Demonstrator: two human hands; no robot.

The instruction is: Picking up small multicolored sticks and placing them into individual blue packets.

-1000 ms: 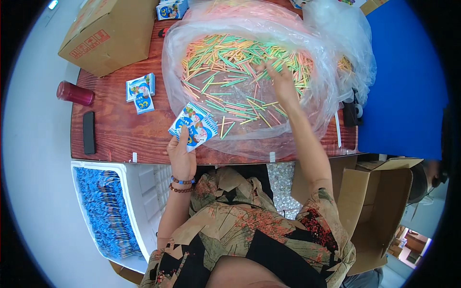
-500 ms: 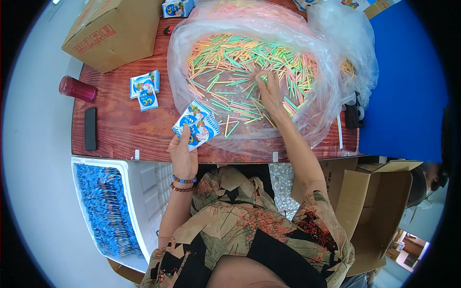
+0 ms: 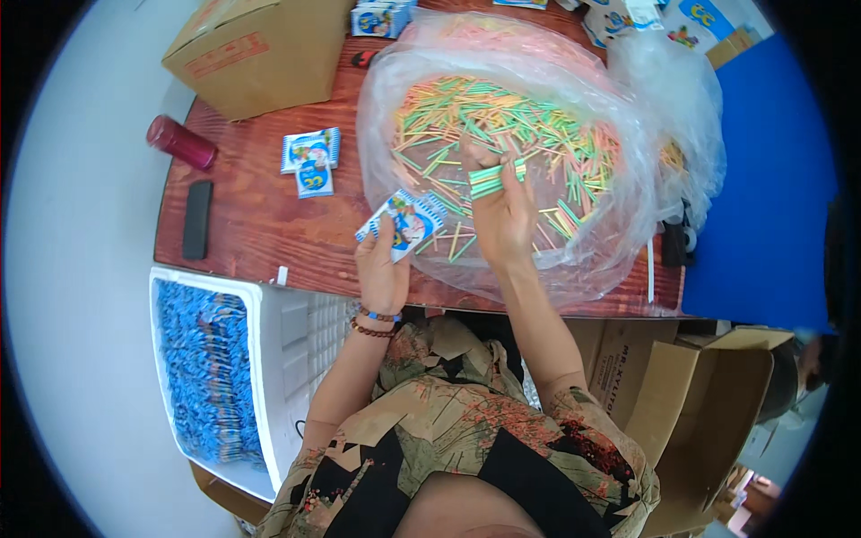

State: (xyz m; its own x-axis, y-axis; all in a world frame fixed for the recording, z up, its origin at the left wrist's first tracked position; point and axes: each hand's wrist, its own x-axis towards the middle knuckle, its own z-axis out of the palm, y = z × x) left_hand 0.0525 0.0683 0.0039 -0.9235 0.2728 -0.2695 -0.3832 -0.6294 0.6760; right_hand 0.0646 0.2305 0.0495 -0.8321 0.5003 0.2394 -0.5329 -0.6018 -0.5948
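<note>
My left hand (image 3: 384,269) grips a small blue-and-white packet (image 3: 414,229) at the near left edge of the big clear plastic bag (image 3: 381,117). Inside that bag lie many thin pastel candy sticks (image 3: 502,108), green, yellow and pink, heaped at its far side and scattered nearer me. Above them my right hand (image 3: 509,220) is turned palm up. Its fingers are closed on a small row of candy sticks, mostly green and yellow, lying side by side. Whether the packet's end is open I cannot tell.
Two or so similar packets (image 3: 312,161) lie left of the bag, near a dark red cylinder (image 3: 182,143) and a black oblong case (image 3: 197,221). A cardboard box (image 3: 260,67) stands behind. A white foam box (image 3: 161,359) full of blue packets is below left; an open carton (image 3: 717,421) below right.
My right hand has drawn back from the heap toward the packet and turned over, now showing a row of candy sticks. The whole view has shifted; my left hand keeps its packet.
</note>
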